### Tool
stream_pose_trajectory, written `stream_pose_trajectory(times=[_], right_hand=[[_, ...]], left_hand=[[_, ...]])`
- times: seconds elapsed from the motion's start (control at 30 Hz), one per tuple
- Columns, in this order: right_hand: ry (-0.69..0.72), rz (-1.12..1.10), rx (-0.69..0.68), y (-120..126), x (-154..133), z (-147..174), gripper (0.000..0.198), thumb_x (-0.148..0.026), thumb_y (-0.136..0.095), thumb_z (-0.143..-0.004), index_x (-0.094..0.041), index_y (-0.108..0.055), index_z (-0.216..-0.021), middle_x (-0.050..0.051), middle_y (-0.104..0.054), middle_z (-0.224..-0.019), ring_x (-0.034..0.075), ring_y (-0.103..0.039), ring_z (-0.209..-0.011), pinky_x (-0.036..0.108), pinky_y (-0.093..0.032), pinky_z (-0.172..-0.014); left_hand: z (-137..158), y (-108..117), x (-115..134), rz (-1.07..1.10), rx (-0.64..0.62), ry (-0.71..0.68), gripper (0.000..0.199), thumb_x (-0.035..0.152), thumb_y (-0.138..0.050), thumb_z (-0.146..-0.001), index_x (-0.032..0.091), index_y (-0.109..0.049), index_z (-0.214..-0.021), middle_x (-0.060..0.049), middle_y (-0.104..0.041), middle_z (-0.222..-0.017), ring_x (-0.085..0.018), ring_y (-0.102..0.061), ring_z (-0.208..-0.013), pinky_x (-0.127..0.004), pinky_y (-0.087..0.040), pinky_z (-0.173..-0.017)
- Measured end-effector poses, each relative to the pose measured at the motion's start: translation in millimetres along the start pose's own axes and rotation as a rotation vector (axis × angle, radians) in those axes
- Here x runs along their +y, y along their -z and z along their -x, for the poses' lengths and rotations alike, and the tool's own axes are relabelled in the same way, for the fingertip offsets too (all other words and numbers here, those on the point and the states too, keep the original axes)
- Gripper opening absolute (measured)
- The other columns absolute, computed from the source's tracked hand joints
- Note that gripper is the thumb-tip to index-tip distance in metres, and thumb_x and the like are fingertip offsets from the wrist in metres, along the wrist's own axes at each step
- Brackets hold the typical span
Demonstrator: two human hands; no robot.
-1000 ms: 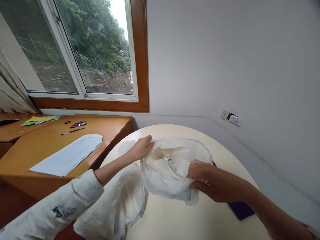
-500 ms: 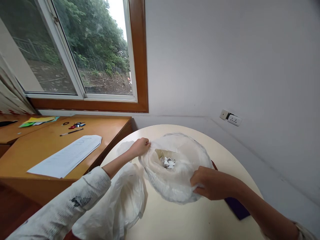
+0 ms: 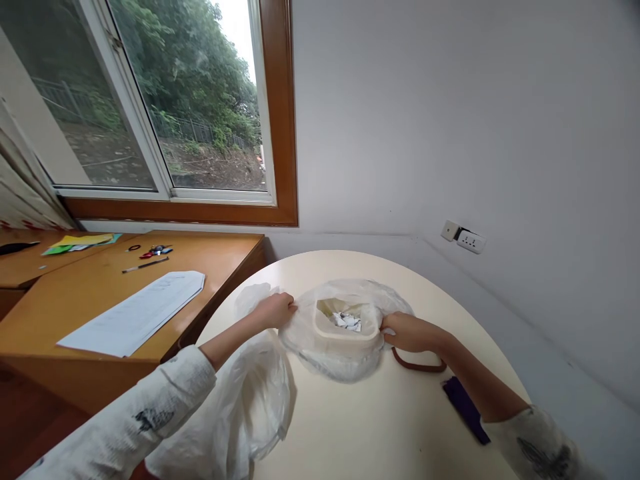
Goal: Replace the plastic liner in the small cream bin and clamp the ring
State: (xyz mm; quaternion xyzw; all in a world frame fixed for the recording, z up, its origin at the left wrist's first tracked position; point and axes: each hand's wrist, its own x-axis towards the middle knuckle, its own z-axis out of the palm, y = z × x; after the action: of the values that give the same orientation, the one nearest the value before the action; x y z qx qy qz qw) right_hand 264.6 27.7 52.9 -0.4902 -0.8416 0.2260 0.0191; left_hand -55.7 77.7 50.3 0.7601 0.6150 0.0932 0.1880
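Our left hand (image 3: 276,311) pinches the left side of the bag (image 3: 347,365), its arm stretched forward above a second bag (image 3: 260,393). On the table (image 3: 360,427), the bag now lies flatter around the tub (image 3: 345,338) than half a second ago, so the scraps (image 3: 350,323) inside show more plainly (the opening, we judge, is freer). Our right hand (image 3: 411,331), reaching from the right, pinches the bag close to the rim; a brown loop (image 3: 420,367), now less hidden, lies just beside.
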Motion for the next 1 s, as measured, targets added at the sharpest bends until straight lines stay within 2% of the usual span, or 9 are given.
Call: stream_pose_trajectory(times=[0.07, 0.17, 0.23, 0.33, 0.43, 0.57, 0.67, 0.83, 1.0], right_hand=[[0.026, -0.087, 0.029, 1.4, 1.8, -3.1, 0.03, -0.013, -0.041, -0.067, -0.02, -0.065, -0.083, 0.004, -0.067, -0.094, 0.02, -0.058, -0.085, 0.028, -0.042, -0.069], [0.016, -0.262, 0.152, 5.5, 5.5, -5.3, 0.027, -0.013, -0.038, -0.067, -0.02, -0.064, -0.071, 0.002, -0.067, -0.083, 0.018, -0.058, -0.077, 0.029, -0.043, -0.069], [-0.058, -0.35, 0.284, 7.6, 7.7, -7.3, 0.025, -0.015, -0.038, -0.068, -0.02, -0.062, -0.064, 0.001, -0.065, -0.074, 0.017, -0.057, -0.071, 0.03, -0.043, -0.067], [-0.126, -0.588, 0.467, 6.2, 7.0, -12.8, 0.021, -0.02, -0.042, -0.071, -0.02, -0.063, -0.07, 0.002, -0.065, -0.082, 0.017, -0.058, -0.08, 0.03, -0.045, -0.072], [-0.081, -0.881, 0.496, -1.0, -0.9, -20.3, 0.022, -0.031, -0.046, -0.076, -0.021, -0.064, -0.084, 0.004, -0.063, -0.097, 0.018, -0.056, -0.095, 0.031, -0.045, -0.082], [-0.002, -1.155, 0.484, -9.8, -20.5, -29.7, 0.029, -0.043, -0.049, -0.079, -0.022, -0.063, -0.093, 0.004, -0.064, -0.101, 0.02, -0.055, -0.099, 0.034, -0.041, -0.088], [0.001, -1.368, 0.505, -11.8, -36.4, -37.4, 0.034, -0.046, -0.052, -0.077, -0.022, -0.062, -0.1, 0.005, -0.064, -0.106, 0.021, -0.053, -0.105, 0.033, -0.039, -0.092], [-0.123, -1.613, 0.392, -20.9, -46.7, -54.3, 0.048, -0.055, -0.041, -0.08, -0.021, -0.057, -0.111, 0.006, -0.066, -0.102, 0.022, -0.057, -0.101, 0.036, -0.04, -0.091], [-0.079, -1.495, 0.36, -40.8, -41.3, -69.0, 0.066, -0.067, -0.029, -0.077, -0.02, -0.054, -0.115, 0.006, -0.066, -0.101, 0.023, -0.058, -0.1, 0.036, -0.042, -0.086]], left_hand=[[1.7, 4.2, -4.1, 0.061, -0.05, -0.017, 0.014, 0.032, -0.052, -0.068, 0.019, -0.057, -0.069, -0.006, -0.064, -0.066, -0.022, -0.059, -0.06, -0.028, -0.041, -0.055], [5.7, 18.7, -1.1, 0.17, -0.063, -0.07, 0.036, 0.028, -0.053, -0.065, 0.021, -0.055, -0.1, -0.008, -0.064, -0.097, -0.021, -0.061, -0.081, -0.028, -0.047, -0.063], [10.7, 29.0, 9.6, 0.31, 0.008, -0.124, 0.042, 0.026, -0.048, -0.069, 0.02, -0.048, -0.111, -0.009, -0.055, -0.117, -0.02, -0.056, -0.102, -0.028, -0.047, -0.076], [21.9, 33.8, 33.4, 0.623, 0.16, -0.229, 0.037, 0.031, -0.047, -0.075, 0.019, -0.052, -0.11, -0.009, -0.05, -0.125, -0.023, -0.046, -0.116, -0.034, -0.04, -0.093], [31.1, 20.6, 53.2, 0.7, 0.128, -0.227, 0.047, 0.045, -0.047, -0.079, 0.025, -0.047, -0.122, -0.005, -0.043, -0.134, -0.026, -0.037, -0.124, -0.04, -0.029, -0.102], [27.9, -9.1, 64.1, 0.817, 0.061, -0.175, 0.056, 0.055, -0.04, -0.082, 0.027, -0.037, -0.131, 0.0, -0.028, -0.143, -0.023, -0.02, -0.133, -0.037, -0.016, -0.109], [18.2, -25.7, 67.2, 1.025, 0.086, -0.124, 0.055, 0.057, -0.034, -0.083, 0.027, -0.04, -0.129, 0.0, -0.027, -0.144, -0.022, -0.019, -0.133, -0.035, -0.019, -0.108], [10.1, -41.1, 73.3, 1.396, 0.079, -0.021, 0.055, 0.06, -0.031, -0.083, 0.026, -0.042, -0.125, -0.004, -0.049, -0.129, -0.024, -0.045, -0.118, -0.036, -0.036, -0.098], [8.7, -62.4, 71.8, 1.431, 0.037, 0.073, 0.07, 0.068, -0.022, -0.079, 0.016, -0.053, -0.114, -0.009, -0.066, -0.099, -0.025, -0.061, -0.093, -0.036, -0.047, -0.082]])
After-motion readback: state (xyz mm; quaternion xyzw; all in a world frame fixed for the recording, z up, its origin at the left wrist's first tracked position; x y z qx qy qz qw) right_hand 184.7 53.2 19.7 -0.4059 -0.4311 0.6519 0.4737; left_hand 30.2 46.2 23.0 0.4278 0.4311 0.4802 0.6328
